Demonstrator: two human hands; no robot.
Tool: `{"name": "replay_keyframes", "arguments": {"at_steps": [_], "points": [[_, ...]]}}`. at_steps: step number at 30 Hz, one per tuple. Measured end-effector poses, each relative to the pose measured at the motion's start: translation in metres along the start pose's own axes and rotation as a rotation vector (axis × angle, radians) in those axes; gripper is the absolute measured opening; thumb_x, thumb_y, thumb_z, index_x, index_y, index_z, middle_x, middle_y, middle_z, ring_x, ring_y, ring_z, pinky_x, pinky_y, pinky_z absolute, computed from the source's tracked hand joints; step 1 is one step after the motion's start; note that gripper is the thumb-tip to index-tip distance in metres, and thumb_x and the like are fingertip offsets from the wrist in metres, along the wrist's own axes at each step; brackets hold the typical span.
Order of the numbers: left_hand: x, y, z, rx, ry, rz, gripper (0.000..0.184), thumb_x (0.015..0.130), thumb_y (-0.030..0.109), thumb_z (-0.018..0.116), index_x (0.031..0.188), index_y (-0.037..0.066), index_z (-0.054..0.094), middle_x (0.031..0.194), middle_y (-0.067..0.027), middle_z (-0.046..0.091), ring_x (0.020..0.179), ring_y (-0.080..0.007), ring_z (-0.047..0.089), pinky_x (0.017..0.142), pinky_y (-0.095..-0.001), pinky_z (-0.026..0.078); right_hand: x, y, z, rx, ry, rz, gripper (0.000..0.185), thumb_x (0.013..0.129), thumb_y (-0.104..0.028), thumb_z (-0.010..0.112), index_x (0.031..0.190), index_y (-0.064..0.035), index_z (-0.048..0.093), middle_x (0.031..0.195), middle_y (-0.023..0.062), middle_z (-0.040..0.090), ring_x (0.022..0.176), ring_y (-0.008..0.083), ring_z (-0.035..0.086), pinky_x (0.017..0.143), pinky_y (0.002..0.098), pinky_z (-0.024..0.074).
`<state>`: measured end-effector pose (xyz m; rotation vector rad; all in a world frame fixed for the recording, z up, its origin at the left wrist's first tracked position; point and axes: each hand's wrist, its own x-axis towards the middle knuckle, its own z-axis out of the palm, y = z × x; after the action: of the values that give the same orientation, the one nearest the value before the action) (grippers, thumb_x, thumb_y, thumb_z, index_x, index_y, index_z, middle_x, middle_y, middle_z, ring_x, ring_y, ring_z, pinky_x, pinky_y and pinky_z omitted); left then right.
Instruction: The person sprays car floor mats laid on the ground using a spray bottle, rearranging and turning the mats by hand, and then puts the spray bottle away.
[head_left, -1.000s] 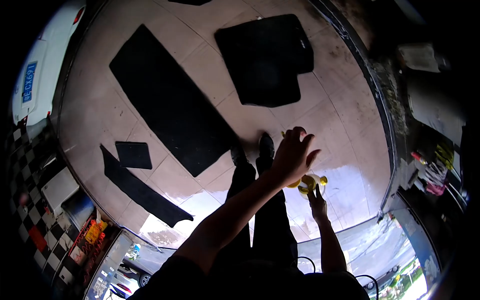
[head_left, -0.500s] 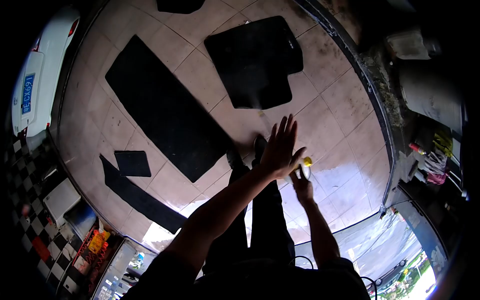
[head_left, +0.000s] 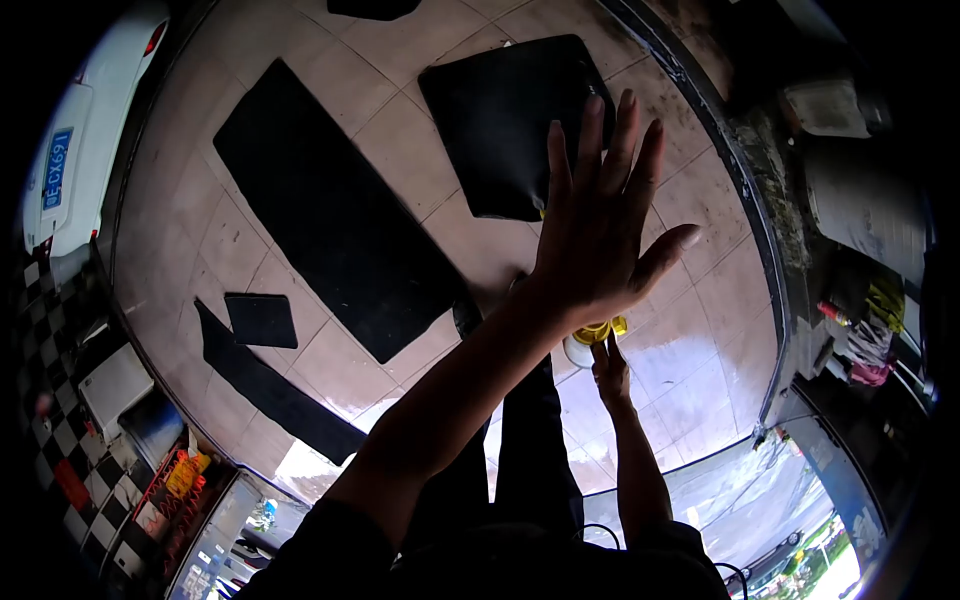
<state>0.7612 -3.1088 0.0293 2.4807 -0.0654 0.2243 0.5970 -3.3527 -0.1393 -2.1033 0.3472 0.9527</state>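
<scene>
My left hand [head_left: 602, 225] is raised high with its fingers spread, empty, above the lower right part of a black car floor mat [head_left: 490, 125] and hiding some of it. Below and behind it, my right hand [head_left: 612, 376] is closed on a spray gun with yellow fittings and a whitish cup [head_left: 579, 350]. Much of the gun lies behind my left hand and wrist. A yellow nozzle tip shows left of my left hand, and pale mist spreads from it over the mat. Beside that mat, a long black mat [head_left: 330, 210] stretches diagonally across the tiles.
A small square mat [head_left: 262, 320] and a narrow dark strip [head_left: 270, 385] lie at the lower left. A dark raised edge [head_left: 735, 180] borders the tiled floor [head_left: 690, 250]. Left of it stands a white car [head_left: 95, 130]. Cloths and a bottle [head_left: 832, 312] sit at the right.
My left hand has risen towards the camera and now covers part of the floor mat. The spray gun in my right hand shows more clearly, and its nozzle has shifted slightly right and up.
</scene>
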Motion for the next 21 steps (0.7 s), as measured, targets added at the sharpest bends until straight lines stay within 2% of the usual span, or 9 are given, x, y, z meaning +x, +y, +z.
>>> {"name": "replay_keyframes", "arguments": {"at_steps": [2, 4, 7, 10, 12, 14, 16, 19, 21], "points": [[-0.012, 0.0, 0.002, 0.013, 0.071, -0.007, 0.07, 0.086, 0.047, 0.031, 0.133, -0.001, 0.013, 0.139, -0.0224, 0.004, 0.129, -0.0381, 0.006, 0.101, -0.0553, 0.007, -0.005, -0.003, 0.0, -0.117, 0.007, 0.061, 0.061, 0.085, -0.041, 0.043, 0.132, -0.0071, 0.026, 0.049, 0.0041, 0.041, 0.041, 0.0098, 0.038, 0.037, 0.0256, 0.0311], [-0.091, -0.005, 0.113, -0.075, -0.392, -0.104, 0.067, 0.087, 0.046, 0.031, 0.133, 0.0, 0.014, 0.14, -0.0202, 0.005, 0.13, -0.0338, 0.005, 0.104, -0.0474, 0.007, -0.016, -0.013, 0.004, -0.153, -0.021, 0.033, 0.062, 0.085, -0.045, 0.043, 0.133, -0.0103, 0.026, 0.049, 0.0088, 0.046, 0.04, 0.0174, 0.045, 0.038, 0.0309, 0.0336], [-0.11, -0.01, 0.137, -0.144, -0.343, -0.078, 0.061, 0.086, 0.044, 0.039, 0.129, 0.001, 0.03, 0.14, -0.0189, 0.009, 0.13, -0.0323, 0.009, 0.103, -0.0489, 0.01, -0.018, -0.012, -0.006, -0.463, -0.036, -0.045, 0.059, 0.085, -0.048, 0.04, 0.132, -0.017, 0.025, 0.056, 0.0167, 0.053, 0.054, 0.0347, 0.056, 0.044, 0.0423, 0.0356], [-0.104, -0.002, 0.127, -0.252, -0.252, -0.093, 0.057, 0.084, 0.041, 0.044, 0.126, 0.004, 0.035, 0.14, -0.0169, 0.012, 0.129, -0.0318, 0.011, 0.102, -0.0509, 0.009, -0.002, 0.0, -0.014, -0.391, -0.084, -0.017, 0.055, 0.085, -0.05, 0.038, 0.129, -0.0171, 0.03, 0.056, 0.0174, 0.055, 0.054, 0.0334, 0.056, 0.044, 0.0404, 0.0349], [-0.11, -0.007, 0.113, -0.233, -0.22, -0.172, 0.053, 0.084, 0.039, 0.045, 0.122, 0.003, 0.04, 0.139, -0.0167, 0.013, 0.129, -0.0325, 0.012, 0.101, -0.0534, 0.009, 0.019, 0.025, -0.011, -0.336, -0.024, -0.045, 0.046, 0.085, -0.031, 0.045, 0.128, -0.0161, 0.033, 0.081, 0.0227, 0.059, 0.056, 0.032, 0.056, 0.045, 0.0389, 0.0391], [-0.135, -0.027, 0.107, -0.187, -0.215, -0.244, 0.048, 0.084, 0.035, 0.047, 0.119, 0.002, 0.041, 0.138, -0.0171, 0.016, 0.127, -0.0346, 0.016, 0.098, -0.0531, 0.014, 0.044, 0.059, -0.013, -0.688, -0.021, -0.526, 0.05, 0.081, -0.009, 0.046, 0.128, -0.0184, 0.033, 0.122, 0.0285, 0.038, 0.071, 0.0388, 0.058, 0.054, 0.0415, 0.0476], [-0.174, -0.051, 0.098, -0.127, -0.213, -0.358, 0.045, 0.084, 0.029, 0.05, 0.118, 0.002, 0.041, 0.136, -0.0196, 0.018, 0.125, -0.0354, 0.02, 0.095, -0.0517, 0.02, 0.071, 0.081, -0.013, -0.652, -0.051, -0.431, 0.058, 0.073, 0.003, 0.045, 0.126, -0.0176, 0.035, 0.129, 0.0279, 0.029, 0.067, 0.0312, 0.06, 0.053, 0.0373, 0.0496], [-0.259, -0.092, 0.087, -0.031, -0.33, -0.576, 0.041, 0.085, 0.03, 0.05, 0.114, 0.002, 0.048, 0.134, -0.0224, 0.023, 0.123, -0.0345, 0.025, 0.094, -0.0438, 0.027, 0.108, 0.095, -0.014, -0.366, 0.061, -0.235, 0.038, 0.079, -0.011, 0.048, 0.116, -0.0143, 0.043, 0.106, 0.0244, 0.052, 0.051, 0.0232, 0.056, 0.044, 0.0336, 0.0466], [-0.326, -0.119, 0.082, -0.109, -0.2, -0.662, 0.038, 0.083, 0.031, 0.053, 0.107, 0.002, 0.052, 0.131, -0.0218, 0.028, 0.117, -0.036, 0.033, 0.093, -0.0437, 0.03, 0.11, 0.032, -0.027, 0.075, 0.071, 0.258, 0.024, 0.083, -0.032, 0.047, 0.098, -0.0124, 0.047, 0.064, 0.0106, 0.055, 0.038, 0.0163, 0.047, 0.034, 0.0291, 0.0387]]}}
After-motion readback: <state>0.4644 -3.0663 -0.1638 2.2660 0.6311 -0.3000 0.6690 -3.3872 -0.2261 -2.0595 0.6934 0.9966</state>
